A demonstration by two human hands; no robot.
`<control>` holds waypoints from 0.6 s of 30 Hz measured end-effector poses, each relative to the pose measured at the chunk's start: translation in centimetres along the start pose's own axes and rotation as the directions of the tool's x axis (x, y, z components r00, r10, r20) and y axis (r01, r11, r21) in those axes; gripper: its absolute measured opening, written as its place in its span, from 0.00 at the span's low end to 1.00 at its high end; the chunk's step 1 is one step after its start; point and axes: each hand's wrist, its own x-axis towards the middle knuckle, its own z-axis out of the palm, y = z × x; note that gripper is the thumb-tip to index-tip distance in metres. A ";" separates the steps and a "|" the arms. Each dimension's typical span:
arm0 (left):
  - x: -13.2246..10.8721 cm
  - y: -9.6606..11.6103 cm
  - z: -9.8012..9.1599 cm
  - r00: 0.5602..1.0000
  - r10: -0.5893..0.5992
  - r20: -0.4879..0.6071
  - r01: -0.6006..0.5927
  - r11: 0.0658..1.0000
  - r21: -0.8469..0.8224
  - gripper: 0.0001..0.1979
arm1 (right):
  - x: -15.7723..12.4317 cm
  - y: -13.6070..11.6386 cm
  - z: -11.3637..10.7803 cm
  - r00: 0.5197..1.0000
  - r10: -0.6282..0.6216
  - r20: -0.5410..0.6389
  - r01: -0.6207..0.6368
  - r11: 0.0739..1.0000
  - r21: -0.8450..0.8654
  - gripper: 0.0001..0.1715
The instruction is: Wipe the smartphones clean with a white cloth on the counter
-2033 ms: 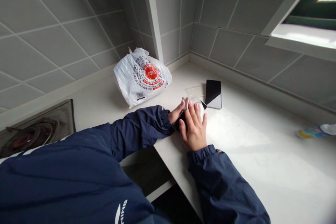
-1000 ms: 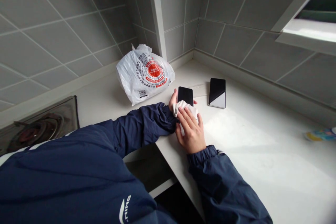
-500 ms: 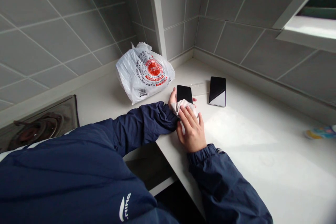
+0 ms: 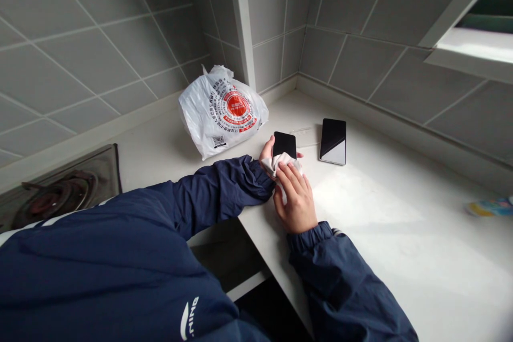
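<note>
A black phone [image 4: 284, 144] stands tilted up on the white counter [image 4: 380, 224], gripped at its lower left edge by my left hand [image 4: 266, 150]. My right hand [image 4: 295, 197] presses a small white cloth [image 4: 280, 161] against the phone's lower part, fingers curled over the cloth. A second black phone [image 4: 333, 140] lies flat on the counter a little to the right, apart from both hands. A thin clear sheet [image 4: 306, 132] lies between the two phones.
A white plastic bag [image 4: 222, 109] with a red round print sits at the back left against the tiled wall. A gas hob [image 4: 60, 192] is at the far left. A colourful item [image 4: 489, 206] lies at the right edge. The counter's front edge drops off under my arms.
The phone was flat under my right hand two seconds ago; it now stands raised in my left hand, and my right hand with the cloth has slid slightly over its lower part.
</note>
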 end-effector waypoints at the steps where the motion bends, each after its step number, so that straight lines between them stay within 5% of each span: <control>1: 0.0 0.0 -0.1 1.000 -0.006 0.003 0.006 1.000 -0.004 0.50 | 0.0 0.0 0.0 1.000 -0.005 -0.001 0.005 1.000 0.001 0.28; 6: -0.3 0.3 0.2 0.999 -0.046 0.009 0.046 0.999 -0.024 0.50 | 0.0 0.1 0.0 1.000 0.019 0.001 -0.019 0.999 -0.028 0.27; 14: -1.5 0.3 2.1 0.995 0.082 -0.059 -0.088 0.990 -0.106 0.44 | -0.2 0.2 0.3 0.996 0.091 -0.007 -0.091 0.993 -0.073 0.29; 18: -1.9 0.6 2.3 0.999 -0.007 -0.038 0.006 0.999 -0.042 0.49 | -0.1 -0.1 0.2 0.997 0.072 -0.006 -0.073 0.996 -0.059 0.30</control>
